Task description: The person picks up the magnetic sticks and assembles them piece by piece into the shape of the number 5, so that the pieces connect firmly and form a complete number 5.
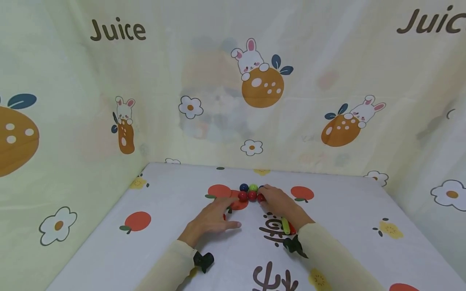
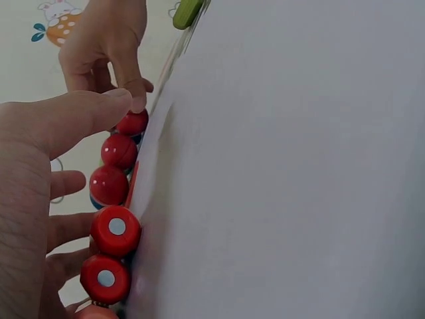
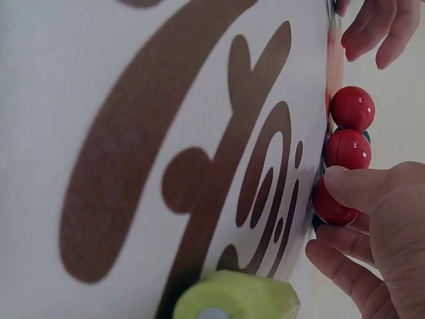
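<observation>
My right hand [image 1: 282,203] pinches the red ball [image 3: 334,203] at the right end of a front row, thumb on its near side. Two more red balls [image 1: 247,196] continue that row leftward. Behind them sit a dark blue ball [image 1: 244,187] and a lime green ball [image 1: 253,187]; another blue one is mostly covered by the right fingers. My left hand [image 1: 209,217] is spread low over the table left of the row, thumb pointing right. Beside its fingers, the left wrist view shows red faceted pieces [image 2: 115,230] with pale round centres, largely hidden from the head view.
A lime green stick-like piece [image 1: 285,225] and a red one [image 1: 292,228] lie by the right wrist. The white cloth [image 1: 174,190] has printed fruit and dark lettering. A printed curtain [image 1: 214,72] rises behind the table's far edge and along both sides.
</observation>
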Available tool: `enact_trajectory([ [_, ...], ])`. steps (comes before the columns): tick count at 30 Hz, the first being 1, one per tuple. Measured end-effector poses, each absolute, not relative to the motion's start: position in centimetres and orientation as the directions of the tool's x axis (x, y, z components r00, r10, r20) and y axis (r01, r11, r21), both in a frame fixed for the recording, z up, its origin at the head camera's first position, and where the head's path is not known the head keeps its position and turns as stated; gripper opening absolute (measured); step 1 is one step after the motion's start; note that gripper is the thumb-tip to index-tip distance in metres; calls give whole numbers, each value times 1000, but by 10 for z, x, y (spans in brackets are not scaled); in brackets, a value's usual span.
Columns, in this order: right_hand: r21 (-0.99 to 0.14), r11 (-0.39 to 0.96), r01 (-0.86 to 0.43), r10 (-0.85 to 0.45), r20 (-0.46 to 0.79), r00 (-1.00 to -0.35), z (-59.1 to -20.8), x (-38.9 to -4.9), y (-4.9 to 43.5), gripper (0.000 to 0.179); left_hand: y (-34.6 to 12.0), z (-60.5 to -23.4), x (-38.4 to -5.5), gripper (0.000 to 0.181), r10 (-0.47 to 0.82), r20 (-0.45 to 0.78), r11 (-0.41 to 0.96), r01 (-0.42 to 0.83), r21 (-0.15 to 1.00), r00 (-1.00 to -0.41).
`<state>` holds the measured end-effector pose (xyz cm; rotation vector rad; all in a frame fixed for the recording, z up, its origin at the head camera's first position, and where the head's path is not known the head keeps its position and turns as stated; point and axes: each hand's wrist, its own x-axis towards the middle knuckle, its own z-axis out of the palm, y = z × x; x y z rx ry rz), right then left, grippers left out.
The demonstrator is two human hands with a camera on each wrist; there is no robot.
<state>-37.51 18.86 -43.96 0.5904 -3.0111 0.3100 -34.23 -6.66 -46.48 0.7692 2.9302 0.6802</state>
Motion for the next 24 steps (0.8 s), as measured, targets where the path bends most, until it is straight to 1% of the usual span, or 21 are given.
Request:
enact_trajectory([
  [7, -204, 918, -340, -330, 79, -941, -439, -372, 186, 37, -67, -465, -342, 85, 480, 87, 769, 467, 437, -873],
  [14, -225, 909, -351, -339, 92, -936, -442, -369, 189, 38, -68, -463, -340, 84, 479, 88, 771, 466, 435, -874],
  [24, -275, 890, -363, -341, 128, -931, -439, -354, 192, 41, -70, -460, -335, 87, 475, 81, 788, 464, 405, -876],
])
